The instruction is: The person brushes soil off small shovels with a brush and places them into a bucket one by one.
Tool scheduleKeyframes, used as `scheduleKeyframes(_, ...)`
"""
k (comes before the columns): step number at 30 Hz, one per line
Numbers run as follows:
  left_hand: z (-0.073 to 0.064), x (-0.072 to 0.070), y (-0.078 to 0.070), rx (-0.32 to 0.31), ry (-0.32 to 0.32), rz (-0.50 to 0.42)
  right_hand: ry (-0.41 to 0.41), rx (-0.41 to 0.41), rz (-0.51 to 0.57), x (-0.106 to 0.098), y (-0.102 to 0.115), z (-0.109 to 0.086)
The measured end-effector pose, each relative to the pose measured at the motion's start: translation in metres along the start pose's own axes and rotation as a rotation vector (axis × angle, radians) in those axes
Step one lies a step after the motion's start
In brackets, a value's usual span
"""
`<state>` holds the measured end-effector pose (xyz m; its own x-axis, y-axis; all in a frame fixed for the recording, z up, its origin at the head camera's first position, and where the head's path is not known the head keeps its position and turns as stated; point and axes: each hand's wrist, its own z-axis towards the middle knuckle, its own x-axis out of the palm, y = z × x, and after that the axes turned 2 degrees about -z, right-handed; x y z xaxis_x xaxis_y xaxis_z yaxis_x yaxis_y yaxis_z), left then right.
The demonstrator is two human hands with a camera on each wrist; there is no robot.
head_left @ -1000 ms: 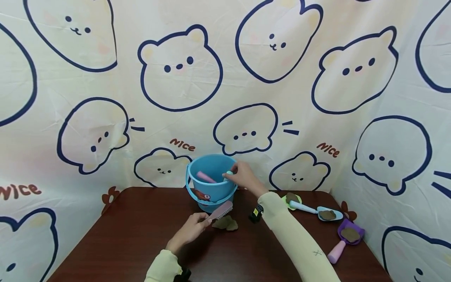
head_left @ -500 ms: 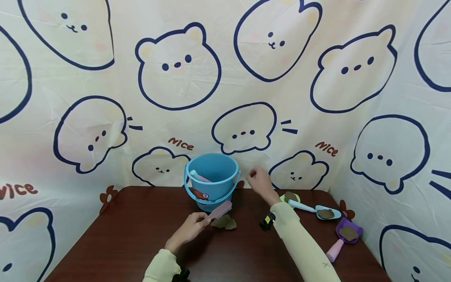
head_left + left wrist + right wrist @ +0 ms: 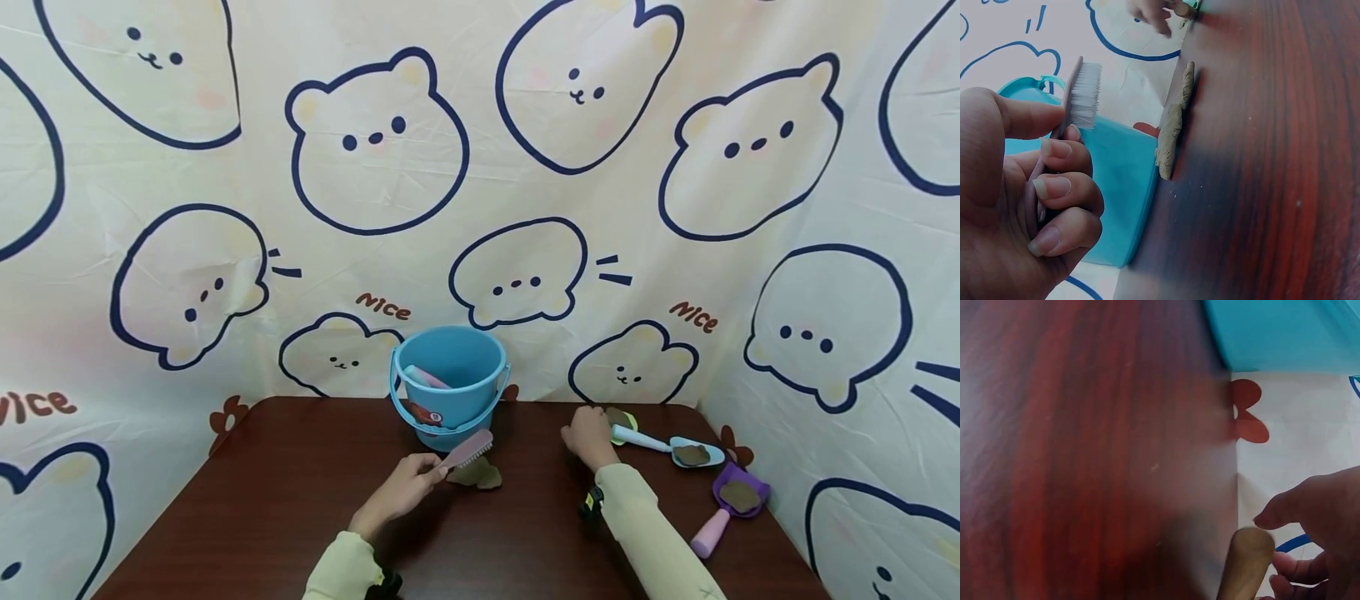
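My left hand grips a small pink brush by its handle, its white bristles facing the table side. Just beyond the brush lie flat brownish clay-like pieces, in front of a blue bucket. Inside the bucket a pink and pale-blue tool leans against the wall. At the back right, my right hand is beside a green scoop with a brown lump. In the right wrist view, the thumb and fingers are spread close around a rounded brown handle end.
A pale-blue shovel with a brown lump lies right of the green scoop. A purple shovel with a pink handle, also bearing a lump, is near the right edge of the dark wooden table. A printed curtain surrounds the table.
My right hand let go of a pale-blue-ended tool at the bucket, leaving it inside, then moved right and down to the green scoop. The left hand stays with the brush.
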<state>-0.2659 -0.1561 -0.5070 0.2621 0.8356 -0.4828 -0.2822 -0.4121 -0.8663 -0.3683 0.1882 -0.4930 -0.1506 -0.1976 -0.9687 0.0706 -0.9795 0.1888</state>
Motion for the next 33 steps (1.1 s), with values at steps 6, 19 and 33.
scheduleKeyframes(6, 0.0, 0.0, 0.001, 0.001, 0.005, 0.011, -0.021, 0.003, -0.099, 0.008, -0.008, -0.002)
scheduleKeyframes(19, 0.001, -0.001, 0.0, -0.012, 0.004, 0.005, 0.14, 0.208, 0.151, 0.0, -0.025, -0.009)
scheduleKeyframes(33, -0.001, -0.002, -0.002, -0.013, 0.002, -0.002, 0.22, 0.2, 0.235, -0.005, -0.033, -0.013)
